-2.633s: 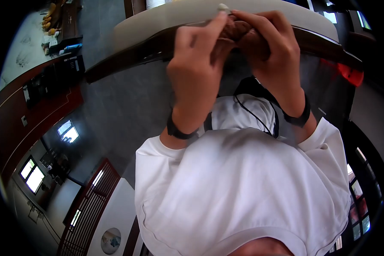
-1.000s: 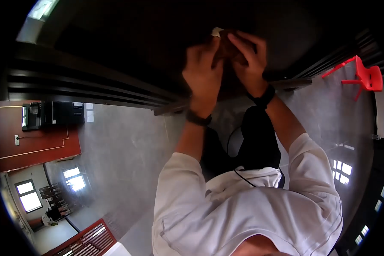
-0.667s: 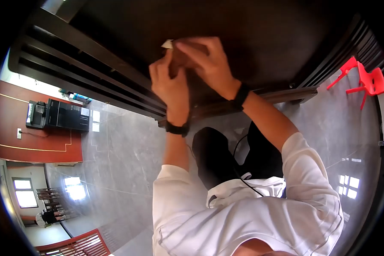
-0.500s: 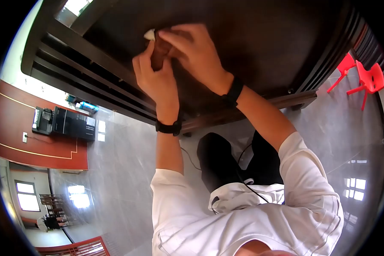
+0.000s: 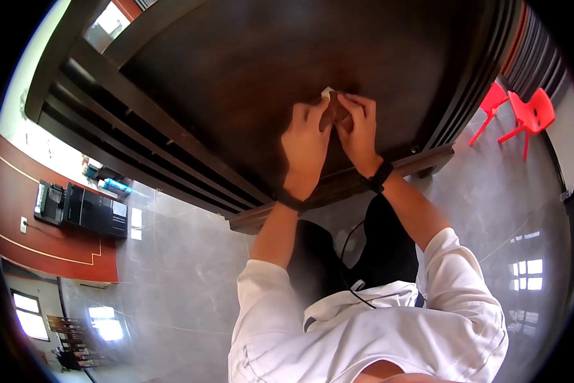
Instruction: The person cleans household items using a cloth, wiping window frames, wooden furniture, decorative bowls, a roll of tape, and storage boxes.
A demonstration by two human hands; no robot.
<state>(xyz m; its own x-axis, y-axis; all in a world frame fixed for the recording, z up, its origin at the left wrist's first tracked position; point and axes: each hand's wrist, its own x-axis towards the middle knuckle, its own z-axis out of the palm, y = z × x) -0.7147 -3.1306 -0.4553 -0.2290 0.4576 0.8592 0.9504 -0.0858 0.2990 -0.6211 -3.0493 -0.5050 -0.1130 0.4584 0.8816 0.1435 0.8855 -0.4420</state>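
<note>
Both hands are raised close together in front of a large dark wooden panel. My left hand pinches a small brown item whose exact shape I cannot make out. A pale, whitish tip sticks up at its top, by the left fingertips. My right hand closes on the same brown item from the right, thumb and forefinger against it. The fingers hide much of it. Each wrist wears a black band.
Dark slatted rails run along the panel's left side. At the right stand red chairs on the grey tiled floor. A black machine is by a red-brown cabinet at the left. A thin cable crosses my lap.
From the soft pale seat edge, the view has swung to the dark wooden panel. Over the last half second my hands moved right and lower in view, still together on the brown item.
</note>
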